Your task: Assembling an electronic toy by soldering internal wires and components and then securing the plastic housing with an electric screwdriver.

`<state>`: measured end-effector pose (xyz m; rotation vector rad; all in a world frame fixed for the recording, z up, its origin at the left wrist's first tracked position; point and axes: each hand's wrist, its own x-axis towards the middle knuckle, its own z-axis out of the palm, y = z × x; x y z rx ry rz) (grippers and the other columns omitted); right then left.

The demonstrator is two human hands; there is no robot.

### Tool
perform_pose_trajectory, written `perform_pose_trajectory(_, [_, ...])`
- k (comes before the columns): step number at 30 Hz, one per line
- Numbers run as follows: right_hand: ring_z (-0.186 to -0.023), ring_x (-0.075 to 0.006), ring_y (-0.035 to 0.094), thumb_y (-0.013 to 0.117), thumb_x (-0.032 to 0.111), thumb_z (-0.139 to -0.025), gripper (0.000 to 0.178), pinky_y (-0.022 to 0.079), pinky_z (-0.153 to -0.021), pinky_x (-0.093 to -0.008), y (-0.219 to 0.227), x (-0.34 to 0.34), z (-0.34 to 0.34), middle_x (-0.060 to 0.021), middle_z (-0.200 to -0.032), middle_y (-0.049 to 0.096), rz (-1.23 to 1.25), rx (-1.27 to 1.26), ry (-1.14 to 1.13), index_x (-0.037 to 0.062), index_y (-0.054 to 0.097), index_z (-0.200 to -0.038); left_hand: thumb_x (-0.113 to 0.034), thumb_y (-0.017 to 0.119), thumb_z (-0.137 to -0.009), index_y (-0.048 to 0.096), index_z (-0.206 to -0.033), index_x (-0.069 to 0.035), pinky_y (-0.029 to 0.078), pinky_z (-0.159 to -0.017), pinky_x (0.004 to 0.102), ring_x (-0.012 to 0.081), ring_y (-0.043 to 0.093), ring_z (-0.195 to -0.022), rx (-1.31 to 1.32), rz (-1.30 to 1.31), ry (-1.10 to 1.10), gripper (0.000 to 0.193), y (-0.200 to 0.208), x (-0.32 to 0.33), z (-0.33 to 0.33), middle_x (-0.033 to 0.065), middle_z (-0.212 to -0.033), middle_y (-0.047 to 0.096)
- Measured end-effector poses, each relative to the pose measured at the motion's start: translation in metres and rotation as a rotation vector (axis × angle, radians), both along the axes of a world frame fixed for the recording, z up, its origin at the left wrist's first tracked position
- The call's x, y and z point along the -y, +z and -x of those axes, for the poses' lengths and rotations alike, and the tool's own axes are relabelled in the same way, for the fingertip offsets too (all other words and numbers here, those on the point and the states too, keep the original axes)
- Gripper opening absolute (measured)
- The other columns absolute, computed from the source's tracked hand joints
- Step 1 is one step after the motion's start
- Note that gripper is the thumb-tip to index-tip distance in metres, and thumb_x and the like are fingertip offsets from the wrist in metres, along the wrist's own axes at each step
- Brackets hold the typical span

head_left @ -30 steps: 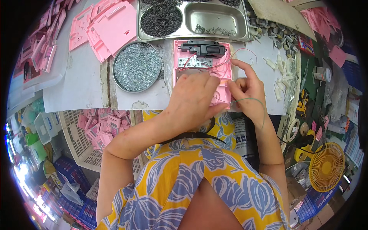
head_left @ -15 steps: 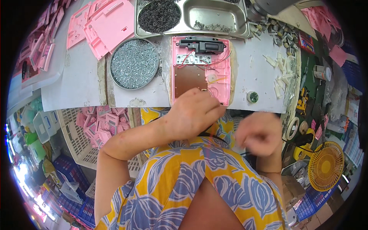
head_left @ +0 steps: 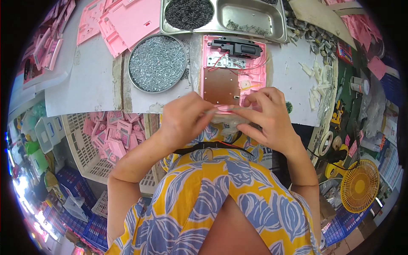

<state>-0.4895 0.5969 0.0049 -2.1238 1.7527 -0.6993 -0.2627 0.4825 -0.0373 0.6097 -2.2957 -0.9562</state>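
An open pink plastic casing [head_left: 264,55] lies on the worktable in front of me. Inside are a brown circuit board [head_left: 221,85], a black mechanism [head_left: 236,47], a silver metal plate [head_left: 225,62] and red wires. My left hand [head_left: 183,121] is at the casing's near edge with fingertips closed together; what they pinch is blurred and partly hidden. My right hand [head_left: 272,121] curls its fingers over the near right corner, thumb lower, outside the wall. Between the fingertips a small pink piece [head_left: 223,109] shows; I cannot tell whether it is loose or part of the casing.
A round dish of small screws [head_left: 157,63] stands left of the casing. Behind is a metal tray [head_left: 250,36] with dark springs. White plastic parts [head_left: 316,85] lie to the right. Pink panels [head_left: 134,23] are at the back left; a crate [head_left: 91,165] of pink pieces stands below the table.
My right hand has come up and inward from beside my body to the casing's near edge. My left hand has shifted left and its fingers now meet the right hand's. The view has shifted slightly.
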Motion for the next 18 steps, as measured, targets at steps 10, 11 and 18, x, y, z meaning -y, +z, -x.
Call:
perform_pose_trajectory(10, [-0.092, -0.0242, 0.053, 0.079, 0.021, -0.077, 0.015, 0.037, -0.086, -0.0455, -0.027, 0.025, -0.065, 0.0004, -0.088, 0.058, 0.165, -0.021, -0.102, 0.0141, 0.069, -0.086, -0.011, 0.071, -0.087, 0.061, -0.084, -0.005, 0.05, -0.06, 0.0424, 0.0305, 0.062, -0.069, 0.366, -0.032, -0.234, 0.012, -0.004, -0.03, -0.044, 0.0101, -0.077, 0.056])
perform_pose_trajectory(11, [-0.092, -0.0241, 0.053, 0.078, 0.021, -0.077, 0.015, 0.036, -0.086, -0.0456, -0.027, 0.024, -0.066, 0.0004, -0.087, 0.057, 0.16, -0.019, -0.106, 0.0142, 0.068, -0.085, -0.012, 0.071, -0.087, 0.061, -0.084, -0.005, 0.051, -0.06, 0.0422, 0.0301, 0.063, -0.071, 0.394, -0.063, -0.307, 0.013, -0.005, -0.035, -0.046, 0.0099, -0.078, 0.056])
perform_pose_trajectory(18, [-0.09, -0.0266, 0.053, 0.079, 0.025, -0.076, 0.02, 0.037, -0.086, -0.0466, -0.031, 0.026, -0.067, -0.0022, -0.088, 0.056, 0.193, -0.089, -0.099, 0.0141, 0.065, -0.084, -0.015, 0.074, -0.084, 0.067, -0.102, -0.005, 0.053, -0.071, 0.0429, 0.0342, 0.064, -0.083, 0.141, -0.174, -0.216, 0.022, 0.033, 0.022, -0.028, 0.0122, -0.09, 0.061])
